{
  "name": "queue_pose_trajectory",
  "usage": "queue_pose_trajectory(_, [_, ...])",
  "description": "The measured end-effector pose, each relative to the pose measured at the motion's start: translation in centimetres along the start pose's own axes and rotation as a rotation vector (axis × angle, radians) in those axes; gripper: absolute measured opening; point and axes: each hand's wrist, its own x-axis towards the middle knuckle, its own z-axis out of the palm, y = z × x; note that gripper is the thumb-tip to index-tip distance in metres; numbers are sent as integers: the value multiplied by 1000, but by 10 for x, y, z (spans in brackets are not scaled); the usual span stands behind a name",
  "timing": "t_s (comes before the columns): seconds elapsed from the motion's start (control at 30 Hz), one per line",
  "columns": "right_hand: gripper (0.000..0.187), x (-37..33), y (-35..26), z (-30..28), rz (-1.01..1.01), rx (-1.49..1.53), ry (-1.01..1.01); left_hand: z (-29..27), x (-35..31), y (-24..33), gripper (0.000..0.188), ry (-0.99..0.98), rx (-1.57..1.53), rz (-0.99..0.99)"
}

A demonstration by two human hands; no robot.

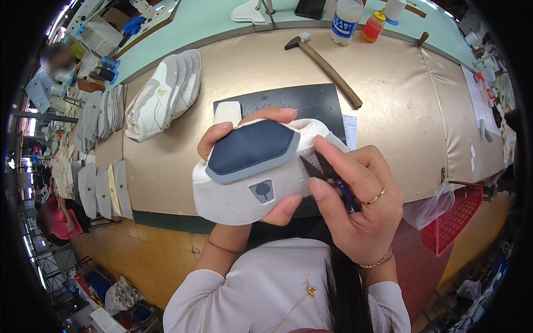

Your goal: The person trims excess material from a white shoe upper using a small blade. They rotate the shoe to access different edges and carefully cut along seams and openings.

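My left grip (283,210) is clamped on a pale grey and white shoe upper (239,202), fingers over its far edge and thumb pressed along the near edge. The upper sits in front of my chest, lifted above the table (166,166), with my left palm hidden behind it. Between my left fingers and thumb, its outer face shows a navy panel (252,144) with stitching and a grey-blue border, and a small dark badge (262,191) just left of my thumb tip.

My right grip (363,216) is pinched around a pair of snips (347,195), the handle held between thumb and fingers. The dark blades stand parted, pointing left from my right fingertips at the upper's right part; whether they touch it I cannot tell. My right index fingertip lies by the upper's white far edge.

Under and beyond my two grips a black board (280,97) lies on the table. Farther beyond my right grip is a hammer (331,75) with a wooden handle, and past that stand a clear bottle (347,19) and a smaller orange one (373,26). Beyond my left grip, off to its left, rests a row of nested white and grey uppers (172,89). Well to the right of my right grip, lower down, is a red basket (452,219), with a clear plastic bag (433,205) hanging beside it.
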Motion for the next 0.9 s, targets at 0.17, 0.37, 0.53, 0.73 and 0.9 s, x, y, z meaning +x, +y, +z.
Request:
queue_pose_trajectory(0.17, [40, -2, -2, -1, 61, -12, -6, 2, -3, 0, 101, 15, -19, 1])
queue_pose_trajectory(0.37, [38, -5, 8, 13, -46, 12, 107, -3, 10, 20, 97, -172, 343, -53])
queue_pose_trajectory(0.53, [37, 2, 24, 11, 193, 259, 429, 12, -9, 18, 98, -51, 91, -97])
queue_pose_trajectory(0.73, [38, -4, 7, -5, 213, 301, 197, 15, -9, 15, 105, 153, -208, -211])
queue_pose_trajectory(0.9, [42, -4, 6, 0, 197, 179, 0, 18, -5, 12, 104, 225, -295, -247])
